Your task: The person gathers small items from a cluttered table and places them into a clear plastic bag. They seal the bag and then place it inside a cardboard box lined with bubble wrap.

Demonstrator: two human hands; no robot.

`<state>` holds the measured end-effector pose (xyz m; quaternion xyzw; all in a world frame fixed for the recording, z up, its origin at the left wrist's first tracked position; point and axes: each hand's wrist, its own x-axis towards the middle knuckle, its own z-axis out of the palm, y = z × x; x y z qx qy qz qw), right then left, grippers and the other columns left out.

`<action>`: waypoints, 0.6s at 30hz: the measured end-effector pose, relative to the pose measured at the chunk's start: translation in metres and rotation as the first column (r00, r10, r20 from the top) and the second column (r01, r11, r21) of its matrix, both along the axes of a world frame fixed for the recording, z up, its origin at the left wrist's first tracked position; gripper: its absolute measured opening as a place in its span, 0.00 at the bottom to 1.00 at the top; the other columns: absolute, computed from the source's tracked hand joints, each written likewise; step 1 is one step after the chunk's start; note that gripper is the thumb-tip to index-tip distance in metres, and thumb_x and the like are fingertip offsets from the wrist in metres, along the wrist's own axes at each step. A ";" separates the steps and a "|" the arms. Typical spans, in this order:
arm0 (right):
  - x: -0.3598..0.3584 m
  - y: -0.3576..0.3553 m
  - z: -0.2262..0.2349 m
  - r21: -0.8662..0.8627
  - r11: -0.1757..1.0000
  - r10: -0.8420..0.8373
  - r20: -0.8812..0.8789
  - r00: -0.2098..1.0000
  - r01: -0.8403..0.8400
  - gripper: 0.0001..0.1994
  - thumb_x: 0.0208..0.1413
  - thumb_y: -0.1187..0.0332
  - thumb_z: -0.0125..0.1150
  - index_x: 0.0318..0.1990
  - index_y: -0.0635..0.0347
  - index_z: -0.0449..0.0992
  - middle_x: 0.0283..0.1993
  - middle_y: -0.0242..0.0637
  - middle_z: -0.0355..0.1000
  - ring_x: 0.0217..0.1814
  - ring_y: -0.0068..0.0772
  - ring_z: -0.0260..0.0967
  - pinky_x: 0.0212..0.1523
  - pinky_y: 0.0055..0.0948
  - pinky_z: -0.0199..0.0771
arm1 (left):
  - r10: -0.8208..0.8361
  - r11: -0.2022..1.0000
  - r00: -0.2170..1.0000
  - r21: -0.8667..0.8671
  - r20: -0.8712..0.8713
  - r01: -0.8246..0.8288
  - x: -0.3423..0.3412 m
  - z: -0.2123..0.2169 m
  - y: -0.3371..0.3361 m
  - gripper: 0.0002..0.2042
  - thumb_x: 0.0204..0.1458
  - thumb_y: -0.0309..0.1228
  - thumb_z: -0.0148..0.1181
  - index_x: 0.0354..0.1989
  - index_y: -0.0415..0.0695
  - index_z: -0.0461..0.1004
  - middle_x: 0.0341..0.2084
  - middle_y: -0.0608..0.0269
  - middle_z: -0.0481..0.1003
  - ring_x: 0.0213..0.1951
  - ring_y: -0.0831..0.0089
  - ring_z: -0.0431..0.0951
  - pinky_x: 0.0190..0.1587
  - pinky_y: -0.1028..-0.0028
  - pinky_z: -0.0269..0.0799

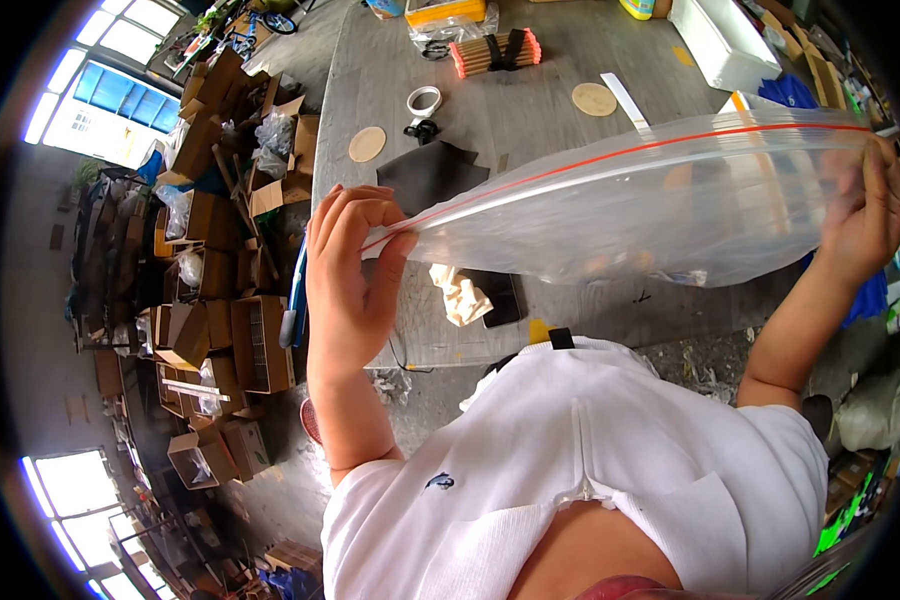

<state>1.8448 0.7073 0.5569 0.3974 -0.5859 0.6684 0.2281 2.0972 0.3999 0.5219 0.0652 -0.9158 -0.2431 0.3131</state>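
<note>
A large clear zip-lock bag (610,215) with a red line along its zip edge stretches between my two hands above the table. My left hand (355,265) pinches its left end at the zip line, thumb against fingers. Its right end is gripped in my right hand (860,210), which shows partly through the film. Under the bag's left part lie a crumpled cream cloth or glove (458,296) and a dark flat phone-like object (503,300). A black sheet of material (428,176) lies just beyond my left hand.
The grey table (550,120) bears a strapped bundle of pink-ended sticks (495,53), a white tape roll (424,101), round tan discs (367,144), a white strip (625,101) and a white foam box (722,45). Cardboard boxes (260,345) crowd the left side.
</note>
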 end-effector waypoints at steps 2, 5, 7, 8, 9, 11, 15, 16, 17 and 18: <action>-0.004 0.004 0.001 0.004 1.000 -0.004 0.011 1.000 0.004 0.11 0.57 0.74 0.45 0.39 0.76 0.71 0.23 0.36 0.64 0.25 0.24 0.58 0.31 0.20 0.59 | 0.000 1.000 1.000 0.025 0.001 0.000 0.004 0.000 -0.004 0.07 0.42 0.21 0.58 0.29 0.38 0.67 0.30 0.55 0.70 0.39 0.57 0.70 0.51 0.64 0.59; -0.007 0.006 0.001 -0.012 1.000 0.010 0.008 1.000 -0.010 0.11 0.57 0.74 0.45 0.39 0.76 0.71 0.24 0.37 0.65 0.26 0.24 0.58 0.31 0.20 0.59 | -0.006 0.997 1.000 0.078 -0.017 0.007 0.006 -0.003 -0.009 0.07 0.42 0.20 0.57 0.29 0.36 0.66 0.30 0.54 0.70 0.39 0.57 0.70 0.47 0.67 0.62; -0.010 0.007 0.000 0.000 1.000 0.031 -0.002 1.000 -0.031 0.11 0.57 0.73 0.45 0.39 0.75 0.71 0.24 0.37 0.65 0.25 0.23 0.57 0.31 0.20 0.58 | -0.017 0.990 0.999 0.137 -0.027 0.020 0.009 -0.005 -0.012 0.07 0.42 0.19 0.57 0.29 0.35 0.66 0.30 0.53 0.70 0.39 0.58 0.70 0.46 0.69 0.62; -0.011 0.008 0.000 0.006 0.999 0.042 -0.007 0.999 -0.042 0.11 0.57 0.73 0.45 0.39 0.75 0.71 0.24 0.36 0.65 0.25 0.23 0.57 0.31 0.20 0.58 | -0.024 0.984 0.999 0.175 -0.028 0.029 0.010 -0.006 -0.013 0.07 0.42 0.19 0.57 0.29 0.35 0.66 0.30 0.54 0.70 0.39 0.59 0.70 0.46 0.70 0.63; -0.012 0.008 0.000 0.005 0.999 0.040 -0.002 0.999 -0.040 0.11 0.57 0.73 0.45 0.39 0.74 0.71 0.24 0.36 0.65 0.25 0.22 0.57 0.31 0.19 0.57 | -0.032 0.976 0.999 0.214 -0.029 0.038 0.012 -0.007 -0.015 0.07 0.42 0.19 0.57 0.30 0.35 0.66 0.30 0.54 0.70 0.38 0.60 0.70 0.45 0.71 0.63; -0.013 0.008 0.000 0.008 0.999 0.032 0.008 0.999 -0.032 0.11 0.58 0.73 0.45 0.39 0.73 0.72 0.24 0.35 0.64 0.25 0.21 0.56 0.31 0.19 0.56 | -0.039 0.956 0.998 0.289 -0.049 0.052 0.014 -0.010 -0.017 0.07 0.44 0.19 0.57 0.30 0.35 0.66 0.30 0.55 0.70 0.38 0.63 0.70 0.46 0.72 0.62; -0.018 0.011 -0.003 0.010 0.997 0.077 0.033 0.996 -0.078 0.10 0.58 0.73 0.45 0.37 0.70 0.72 0.23 0.32 0.62 0.25 0.20 0.54 0.30 0.19 0.53 | -0.101 0.885 0.991 0.446 -0.093 0.132 0.016 -0.013 -0.021 0.06 0.45 0.20 0.57 0.30 0.35 0.67 0.31 0.58 0.71 0.38 0.67 0.70 0.46 0.73 0.62; -0.018 0.010 -0.004 -0.002 0.997 0.083 0.045 0.996 -0.083 0.10 0.58 0.73 0.45 0.36 0.69 0.72 0.22 0.31 0.61 0.25 0.20 0.54 0.30 0.19 0.53 | -0.094 0.875 0.991 0.466 -0.095 0.128 0.016 -0.014 -0.022 0.06 0.46 0.21 0.58 0.30 0.36 0.67 0.31 0.59 0.71 0.38 0.68 0.70 0.47 0.73 0.61; -0.019 0.009 -0.005 -0.014 0.996 0.088 0.057 0.994 -0.087 0.09 0.58 0.73 0.45 0.35 0.68 0.72 0.22 0.30 0.60 0.25 0.20 0.54 0.30 0.19 0.52 | -0.087 0.865 0.991 0.486 -0.097 0.124 0.017 -0.014 -0.022 0.06 0.46 0.21 0.58 0.30 0.37 0.67 0.31 0.59 0.71 0.38 0.69 0.70 0.48 0.73 0.61; -0.019 0.007 -0.006 -0.022 0.996 0.083 0.071 0.994 -0.081 0.09 0.58 0.73 0.45 0.34 0.68 0.72 0.21 0.30 0.59 0.25 0.19 0.53 0.30 0.19 0.52 | -0.081 0.855 0.992 0.505 -0.099 0.120 0.017 -0.015 -0.022 0.06 0.46 0.22 0.59 0.30 0.37 0.67 0.31 0.60 0.71 0.38 0.69 0.70 0.48 0.74 0.61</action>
